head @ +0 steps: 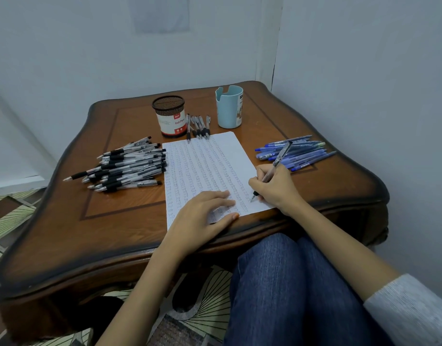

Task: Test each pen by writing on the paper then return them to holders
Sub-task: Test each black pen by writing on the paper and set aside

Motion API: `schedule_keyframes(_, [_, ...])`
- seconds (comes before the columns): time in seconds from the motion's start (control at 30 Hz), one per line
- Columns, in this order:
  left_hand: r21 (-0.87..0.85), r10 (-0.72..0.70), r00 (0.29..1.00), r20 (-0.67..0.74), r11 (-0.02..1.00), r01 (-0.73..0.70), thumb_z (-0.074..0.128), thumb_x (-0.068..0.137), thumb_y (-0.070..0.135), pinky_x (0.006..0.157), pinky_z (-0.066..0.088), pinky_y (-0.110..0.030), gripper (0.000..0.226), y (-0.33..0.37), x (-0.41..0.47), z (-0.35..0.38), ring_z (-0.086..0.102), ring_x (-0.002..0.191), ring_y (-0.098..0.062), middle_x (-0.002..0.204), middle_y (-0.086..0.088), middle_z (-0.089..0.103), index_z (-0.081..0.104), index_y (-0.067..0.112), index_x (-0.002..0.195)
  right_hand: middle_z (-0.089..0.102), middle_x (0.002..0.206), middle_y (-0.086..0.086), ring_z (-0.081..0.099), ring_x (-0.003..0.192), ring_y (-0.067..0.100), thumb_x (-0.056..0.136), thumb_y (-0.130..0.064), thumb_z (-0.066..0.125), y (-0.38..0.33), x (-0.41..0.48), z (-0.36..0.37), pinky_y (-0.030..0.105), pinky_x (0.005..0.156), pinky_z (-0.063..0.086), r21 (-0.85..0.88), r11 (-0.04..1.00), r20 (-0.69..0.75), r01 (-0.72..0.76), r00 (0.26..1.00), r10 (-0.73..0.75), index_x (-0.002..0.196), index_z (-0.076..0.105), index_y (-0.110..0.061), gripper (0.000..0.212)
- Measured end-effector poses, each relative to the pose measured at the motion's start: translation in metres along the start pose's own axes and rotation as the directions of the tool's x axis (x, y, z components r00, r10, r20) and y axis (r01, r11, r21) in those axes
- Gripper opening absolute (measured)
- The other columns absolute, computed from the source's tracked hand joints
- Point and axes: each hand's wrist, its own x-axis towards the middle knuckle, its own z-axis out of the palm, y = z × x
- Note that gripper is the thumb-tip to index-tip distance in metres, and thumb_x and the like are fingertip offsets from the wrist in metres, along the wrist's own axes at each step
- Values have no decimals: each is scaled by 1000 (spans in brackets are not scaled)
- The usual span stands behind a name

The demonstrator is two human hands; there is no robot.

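Fingers (262, 179) on pen (281, 156): test stroke

Fingers of right hand (274, 188): curled round the black pen, tip touching paper (202, 166) near its lower right corner. I judge short, light strokes in the bare margin best. Left hand (205, 211): laid flat, pressing paper to bench (120, 221). Right wrist rests at bench edge. Mesh holder (168, 116), blue holder (229, 107): beyond paper.

1. Brown wooden surface (102, 233) lies bare at front left.
2. Heaped black-gripped clear pens (125, 166) crowd the left, blue plastic pens (299, 152) the right.
3. Loose pens (198, 126) fill the gap between black mesh holder (169, 116) and pale-blue cup (229, 107).
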Motion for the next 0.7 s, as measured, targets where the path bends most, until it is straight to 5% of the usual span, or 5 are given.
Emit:
schedule_keyframes(0.23, [5,-2,1000,-1,1000,2,63,87,46,97,29,-5,33,0,0,0,46,119,5,129,15,59,69,29,115,28,37,-12,39,31,2,77,12,57,2,0,0,17,39,33,32,999,-52,3,999,-2,49,32,-13,45])
schedule_keyframes(0.47, [-1,0,1000,6,1000,0,53,84,60,99,33,-11,46,-1,0,1,47,119,5,128,16,59,69,30,114,30,45,-1,42,32,3,78,12,58,2,0,-1,19,37,36,12,1000,-1,22,1000,-22,49,33,-12,45])
schedule_keyframes(0.7, [-1,5,1000,-2,1000,-5,63,87,45,98,33,-12,34,0,0,0,47,120,2,129,14,59,69,27,115,29,47,0,39,37,12,77,11,58,6,3,0,23,43,34,9,1000,-18,30,999,-30,50,32,-13,44])
